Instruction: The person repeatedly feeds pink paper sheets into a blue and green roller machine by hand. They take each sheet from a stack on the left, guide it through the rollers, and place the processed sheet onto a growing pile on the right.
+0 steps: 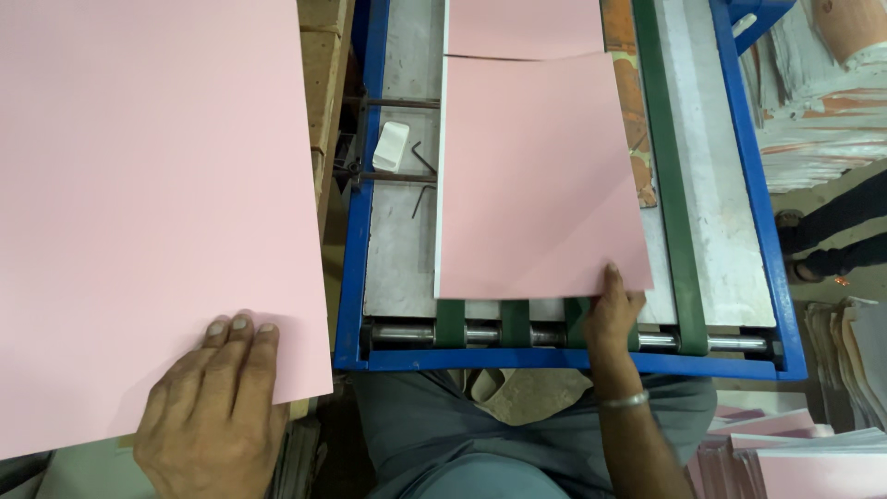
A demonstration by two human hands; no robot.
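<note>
Your right hand [612, 312] pinches the near-right corner of the pink sheet [536, 176], long axis running away from you; your left hand [214, 407] presses flat on the pink stack [139, 185].

The pink sheet [536, 176] under the right hand [612, 319] was smooth, matt paper, as was the pink stack [139, 203] under the left hand [217, 407]. The conveyor frame [356, 231] was glossy blue-painted metal; its rollers [407, 334] bare shiny steel, its belts [670, 185] dull green.

Blue-framed machine bed [356, 231] w/ green belts [667, 185], paper stacks [813, 111] at right, dusty floor [822, 185].
</note>
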